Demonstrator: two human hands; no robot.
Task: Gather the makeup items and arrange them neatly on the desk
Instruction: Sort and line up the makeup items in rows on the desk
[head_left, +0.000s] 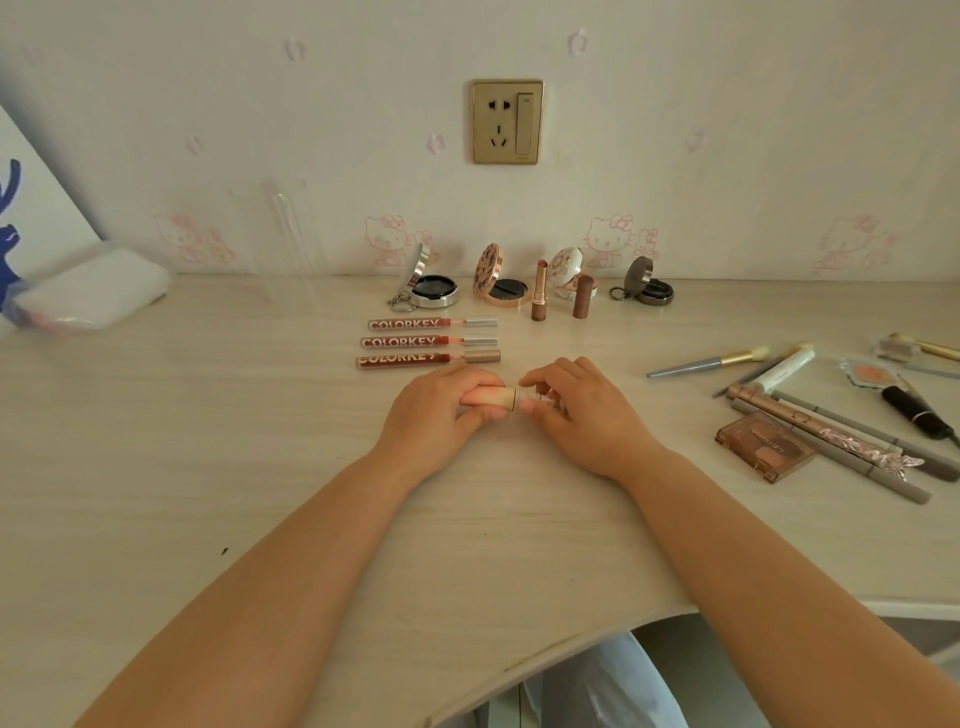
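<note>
Left hand (441, 410): closed around the peach cap end of a small tube (493, 399).
Right hand (576, 410): fingers pinched on the tube's clear end.
Tube: held between both hands just above the desk (208, 441), centre, near the three lip glosses (428, 341).
Far row: open compacts (434, 283).
Right: brushes, pencils, palette (763, 447) scattered.

The word "COLORKEY" is printed in pale capitals along three lip gloss tubes laid side by side on the counter just beyond the left hand (441, 410): the farthest tube (408, 324), the middle tube (402, 342) and the nearest tube (402, 359), on which the lower half of the letters is cut off. Lettering is seen on the brown eyeshadow palette (763, 444) right of the right hand (582, 410), but it cannot be read
</note>
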